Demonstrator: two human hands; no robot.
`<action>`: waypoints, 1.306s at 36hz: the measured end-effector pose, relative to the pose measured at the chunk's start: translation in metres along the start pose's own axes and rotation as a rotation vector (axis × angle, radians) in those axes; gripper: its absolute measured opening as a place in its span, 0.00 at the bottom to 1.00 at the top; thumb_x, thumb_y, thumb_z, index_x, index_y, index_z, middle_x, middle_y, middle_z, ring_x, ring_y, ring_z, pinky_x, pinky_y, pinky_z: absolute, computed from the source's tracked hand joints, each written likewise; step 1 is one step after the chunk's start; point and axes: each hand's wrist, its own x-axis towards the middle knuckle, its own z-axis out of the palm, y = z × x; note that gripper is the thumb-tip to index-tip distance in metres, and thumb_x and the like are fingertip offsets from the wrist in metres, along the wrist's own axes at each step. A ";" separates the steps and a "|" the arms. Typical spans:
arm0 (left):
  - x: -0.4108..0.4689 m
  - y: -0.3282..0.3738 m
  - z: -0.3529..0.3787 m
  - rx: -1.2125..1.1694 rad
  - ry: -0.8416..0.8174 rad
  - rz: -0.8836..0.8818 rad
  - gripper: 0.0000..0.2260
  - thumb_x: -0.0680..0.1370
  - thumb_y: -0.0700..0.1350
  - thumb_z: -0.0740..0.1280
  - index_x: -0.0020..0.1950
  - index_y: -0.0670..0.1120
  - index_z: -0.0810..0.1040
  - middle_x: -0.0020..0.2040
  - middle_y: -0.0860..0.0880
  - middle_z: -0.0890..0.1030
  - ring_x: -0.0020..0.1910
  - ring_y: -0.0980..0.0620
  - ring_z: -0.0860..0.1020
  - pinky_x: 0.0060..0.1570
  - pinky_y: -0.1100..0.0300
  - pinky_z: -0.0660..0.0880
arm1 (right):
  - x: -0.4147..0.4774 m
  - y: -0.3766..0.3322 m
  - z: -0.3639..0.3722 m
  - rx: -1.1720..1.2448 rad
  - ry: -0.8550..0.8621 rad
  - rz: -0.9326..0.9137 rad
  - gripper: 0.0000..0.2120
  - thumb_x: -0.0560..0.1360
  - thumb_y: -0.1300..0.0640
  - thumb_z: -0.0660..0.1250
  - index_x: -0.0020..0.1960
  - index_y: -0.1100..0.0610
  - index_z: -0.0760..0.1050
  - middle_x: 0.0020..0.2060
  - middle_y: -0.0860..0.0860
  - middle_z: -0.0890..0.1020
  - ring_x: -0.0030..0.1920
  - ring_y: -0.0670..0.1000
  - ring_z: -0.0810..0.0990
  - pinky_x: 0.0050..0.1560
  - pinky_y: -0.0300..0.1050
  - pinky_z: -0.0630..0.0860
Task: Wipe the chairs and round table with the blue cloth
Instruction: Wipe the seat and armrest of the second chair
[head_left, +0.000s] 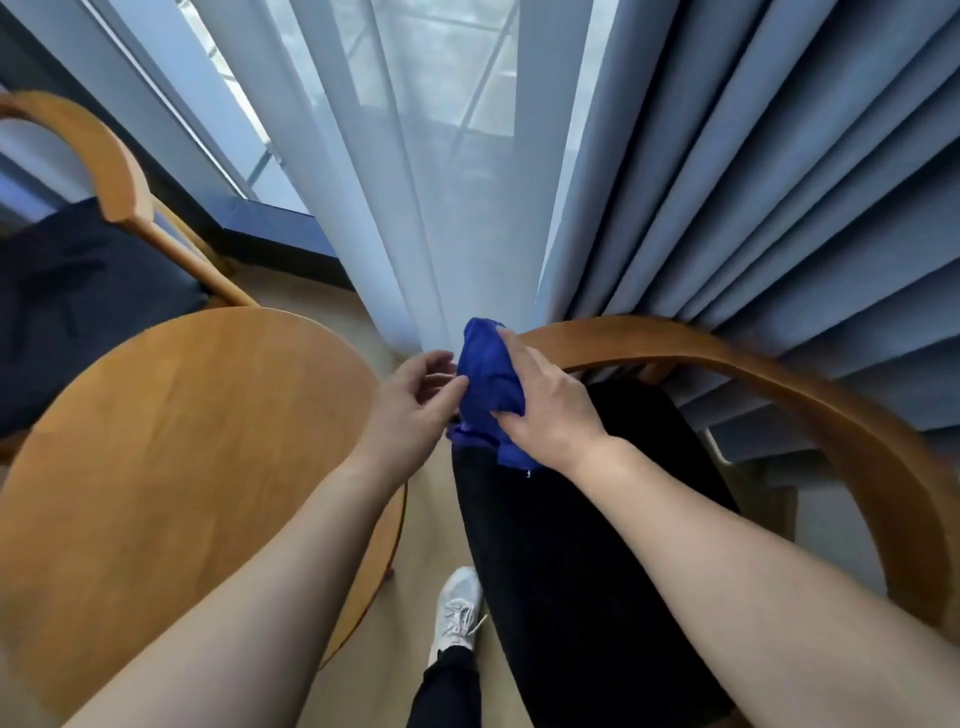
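My right hand (545, 410) grips the bunched blue cloth (488, 379) and presses it on the left end of a wooden chair's curved armrest rail (727, 358). This chair has a black seat cushion (587, 545) below my hands. The fingertips of my left hand (415, 400) touch the cloth's left side, fingers spread. The round wooden table (176, 457) lies at the lower left, under my left forearm. A second wooden chair (104, 161) with a dark cushion stands at the far left.
White sheer curtain (426, 182) and grey-blue pleated curtain (769, 182) hang right behind the chair. A window frame (270, 228) runs at the left. My foot in a white shoe (457, 613) stands on the pale floor between table and chair.
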 end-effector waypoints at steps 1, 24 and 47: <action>0.004 -0.009 -0.007 0.078 0.042 -0.009 0.13 0.78 0.48 0.66 0.62 0.51 0.75 0.53 0.56 0.79 0.51 0.62 0.78 0.45 0.70 0.76 | 0.009 0.002 0.006 -0.043 -0.008 -0.023 0.40 0.71 0.57 0.70 0.78 0.52 0.53 0.68 0.55 0.70 0.58 0.61 0.75 0.54 0.53 0.74; 0.041 -0.061 0.023 0.750 -0.101 0.107 0.21 0.76 0.42 0.67 0.68 0.46 0.71 0.69 0.52 0.70 0.64 0.50 0.70 0.60 0.61 0.68 | 0.081 0.070 0.032 -0.647 -0.228 -0.186 0.43 0.67 0.39 0.70 0.76 0.43 0.53 0.76 0.52 0.58 0.71 0.60 0.61 0.67 0.53 0.62; 0.088 -0.053 0.073 1.350 -0.338 0.082 0.31 0.80 0.40 0.62 0.78 0.44 0.48 0.79 0.45 0.48 0.77 0.45 0.49 0.73 0.53 0.50 | 0.048 0.195 -0.055 -0.569 -0.150 0.019 0.41 0.65 0.47 0.75 0.75 0.48 0.62 0.73 0.54 0.65 0.67 0.62 0.66 0.69 0.54 0.65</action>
